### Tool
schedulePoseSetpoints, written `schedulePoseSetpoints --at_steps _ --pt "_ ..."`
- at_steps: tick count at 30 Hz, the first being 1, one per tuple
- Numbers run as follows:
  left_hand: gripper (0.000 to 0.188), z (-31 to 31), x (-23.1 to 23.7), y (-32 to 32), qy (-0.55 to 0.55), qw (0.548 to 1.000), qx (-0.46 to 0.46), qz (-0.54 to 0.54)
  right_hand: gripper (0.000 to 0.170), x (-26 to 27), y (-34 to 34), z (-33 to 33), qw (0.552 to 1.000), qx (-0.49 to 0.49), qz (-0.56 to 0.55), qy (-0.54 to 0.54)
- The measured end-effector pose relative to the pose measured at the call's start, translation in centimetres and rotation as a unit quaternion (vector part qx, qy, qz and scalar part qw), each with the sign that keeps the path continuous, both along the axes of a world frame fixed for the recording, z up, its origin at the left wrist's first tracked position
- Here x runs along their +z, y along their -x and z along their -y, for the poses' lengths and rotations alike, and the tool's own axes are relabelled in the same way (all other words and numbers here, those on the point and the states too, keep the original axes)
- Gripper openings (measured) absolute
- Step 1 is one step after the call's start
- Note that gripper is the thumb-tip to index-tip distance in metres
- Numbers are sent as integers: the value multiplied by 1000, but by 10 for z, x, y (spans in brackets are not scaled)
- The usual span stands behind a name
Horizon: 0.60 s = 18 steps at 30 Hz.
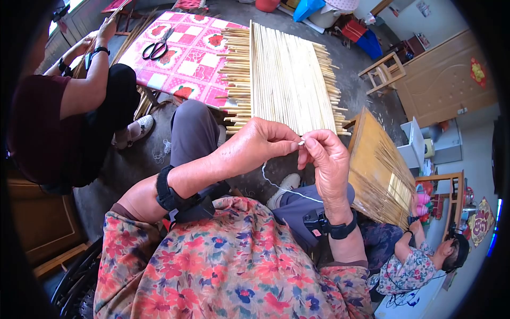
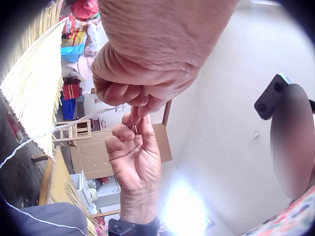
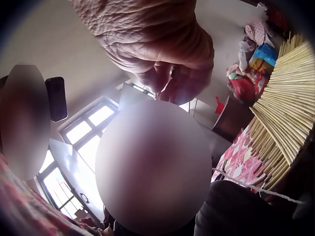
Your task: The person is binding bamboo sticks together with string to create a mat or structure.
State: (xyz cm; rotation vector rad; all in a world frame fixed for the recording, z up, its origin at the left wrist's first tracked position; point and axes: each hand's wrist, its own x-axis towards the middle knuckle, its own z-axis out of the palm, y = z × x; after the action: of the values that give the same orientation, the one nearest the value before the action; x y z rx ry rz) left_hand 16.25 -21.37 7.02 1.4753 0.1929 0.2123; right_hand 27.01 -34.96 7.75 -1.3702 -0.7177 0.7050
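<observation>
In the head view my left hand [image 1: 255, 142] and right hand [image 1: 330, 162] meet over my lap, fingertips together. Both pinch a small white bit of string between thumb and finger. From the left hand the thin white string [image 1: 284, 188] droops and trails off past the right wrist; the left wrist view also shows this string [image 2: 51, 132] running away slackly. Just beyond the hands lies a mat of pale stalks [image 1: 289, 74], laid side by side on the table. In the right wrist view the right hand's [image 3: 162, 54] fingertips are partly hidden.
Black scissors [image 1: 155, 50] lie on the pink checked tablecloth [image 1: 186, 69]. A wooden board [image 1: 366, 165] with thin stalks stands at the right. One person [image 1: 58, 117] sits at left holding stalks, another [image 1: 419, 260] works at lower right. A wooden chair [image 1: 383, 73] stands farther back.
</observation>
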Motion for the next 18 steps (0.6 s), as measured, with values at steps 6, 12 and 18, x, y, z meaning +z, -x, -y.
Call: schedulePoseSetpoints --at_steps 6,12,18 --pt "18 1 -1 0 -8 1000 2 -2 17 6 0 1 999 9 -45 -13" --pt "19 0 4 1 -18 1000 -6 -24 19 7 -3 4 993 40 109 9" --pt "19 -2 2 2 -41 999 -24 -15 13 9 -5 4 985 80 151 27"
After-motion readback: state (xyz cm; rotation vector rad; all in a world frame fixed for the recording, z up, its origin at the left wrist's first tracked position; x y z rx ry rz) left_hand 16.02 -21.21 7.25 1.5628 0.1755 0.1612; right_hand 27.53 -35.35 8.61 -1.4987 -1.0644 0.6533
